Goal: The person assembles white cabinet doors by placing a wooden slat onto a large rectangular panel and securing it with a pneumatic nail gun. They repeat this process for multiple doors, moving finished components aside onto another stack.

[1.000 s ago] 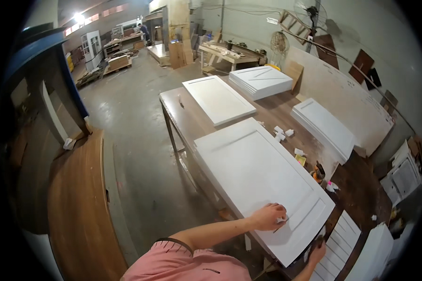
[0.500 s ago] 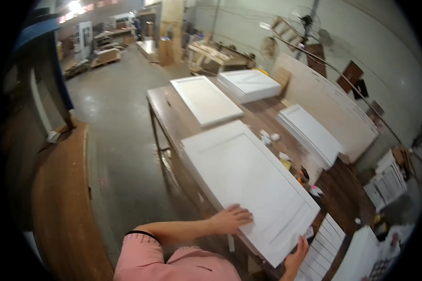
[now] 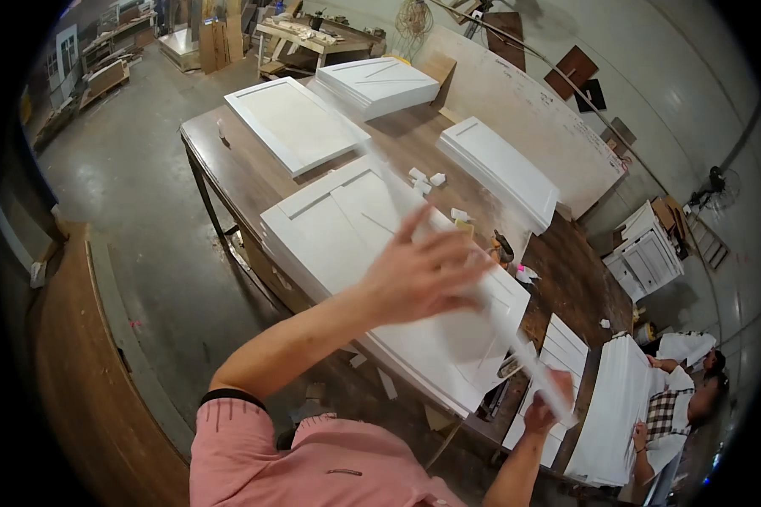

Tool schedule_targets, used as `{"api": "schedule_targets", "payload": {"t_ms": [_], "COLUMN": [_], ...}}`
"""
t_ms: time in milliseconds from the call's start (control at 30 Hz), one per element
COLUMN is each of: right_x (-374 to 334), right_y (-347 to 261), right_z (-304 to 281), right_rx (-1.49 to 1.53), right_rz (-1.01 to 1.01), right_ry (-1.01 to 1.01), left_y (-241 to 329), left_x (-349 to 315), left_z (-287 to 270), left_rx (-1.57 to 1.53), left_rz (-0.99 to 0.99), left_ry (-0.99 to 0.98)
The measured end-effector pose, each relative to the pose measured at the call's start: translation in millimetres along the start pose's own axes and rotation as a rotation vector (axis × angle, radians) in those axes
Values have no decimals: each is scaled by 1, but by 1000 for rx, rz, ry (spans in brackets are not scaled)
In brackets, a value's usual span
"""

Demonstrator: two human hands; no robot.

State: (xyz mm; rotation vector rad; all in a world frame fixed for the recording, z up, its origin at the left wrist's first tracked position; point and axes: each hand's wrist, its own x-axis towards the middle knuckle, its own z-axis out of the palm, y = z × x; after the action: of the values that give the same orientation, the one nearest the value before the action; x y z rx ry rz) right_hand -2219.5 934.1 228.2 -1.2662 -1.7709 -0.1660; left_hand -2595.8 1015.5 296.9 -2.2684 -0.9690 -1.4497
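Observation:
A white cabinet door [image 3: 522, 348] stands tilted up above a stack of similar doors [image 3: 325, 232], seen almost edge-on and smeared by motion. Its lower end is gripped by my right hand [image 3: 550, 401]. Across the middle of its edge, my left hand [image 3: 427, 269] is raised with the fingers spread and blurred; whether they touch the door cannot be made out. The stack lies on a brown worktable [image 3: 203, 131], its top door showing a recessed panel.
Farther along the table lie a single framed door [image 3: 296, 122] and two more white stacks [image 3: 376, 80] [image 3: 500, 165]. Small white blocks [image 3: 423, 182] and a tool [image 3: 500, 245] sit midway. A grooved panel [image 3: 558, 372] is at right; beyond it, a co-worker [image 3: 672, 414] stands beside white boards [image 3: 609, 406].
The top door has come up off the near stack onto its edge. My left hand has risen from its surface, and my right hand has closed on its end. The view has swung right.

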Motion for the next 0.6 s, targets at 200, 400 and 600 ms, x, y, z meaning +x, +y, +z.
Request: {"api": "schedule_targets", "payload": {"t_ms": [200, 400, 600], "right_x": [67, 40, -136], "right_y": [-82, -83, -34], "right_z": [16, 5, 10], "right_rx": [502, 550, 1166], "right_rz": [332, 960, 1279], "right_ry": [409, 522, 23], "left_y": [24, 74, 31], "left_x": [-74, -196, -248], "left_z": [67, 45, -22], "left_rx": [-199, -248, -485], "left_rz": [-552, -835, -1334], "left_ry": [-102, -374, -296]}}
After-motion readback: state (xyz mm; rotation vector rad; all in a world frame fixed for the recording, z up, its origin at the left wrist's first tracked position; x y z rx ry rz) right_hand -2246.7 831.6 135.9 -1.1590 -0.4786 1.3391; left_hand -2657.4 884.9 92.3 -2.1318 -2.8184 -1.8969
